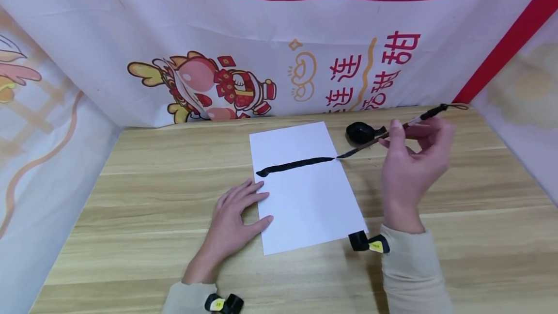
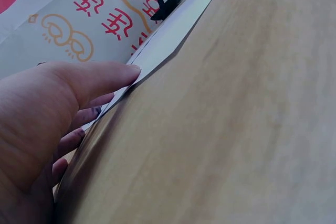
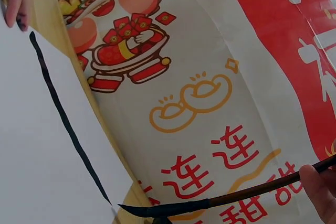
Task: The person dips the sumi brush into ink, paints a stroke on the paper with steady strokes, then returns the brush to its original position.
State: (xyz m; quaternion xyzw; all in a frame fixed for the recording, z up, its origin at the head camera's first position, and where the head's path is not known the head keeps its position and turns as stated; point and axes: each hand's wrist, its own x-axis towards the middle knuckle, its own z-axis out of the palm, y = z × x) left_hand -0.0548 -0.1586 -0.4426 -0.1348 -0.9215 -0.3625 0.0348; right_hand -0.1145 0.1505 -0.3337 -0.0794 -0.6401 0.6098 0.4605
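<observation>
My right hand (image 1: pixel 414 168) pinches the dark shaft of a calligraphy brush (image 1: pixel 368 145) between thumb and fingers, with the brush slanting down to the left. Its black tip is by the right edge of the white sheet of paper (image 1: pixel 305 207). Across the paper runs one thick black ink stroke (image 1: pixel 296 164). In the right wrist view, a small gap parts the brush bristles (image 3: pixel 157 211) from the stroke's end. My left hand (image 1: pixel 233 222) rests at the paper's left edge with fingers spread, the fingertips on the sheet.
A small, black, rounded object with a narrow neck (image 1: pixel 361 133) lies behind the brush, right of the paper. The wood-grain table (image 1: pixel 144 212) is bounded by a printed cloth (image 1: pixel 261 28) at the back and sides. Each wrist wears a small black camera.
</observation>
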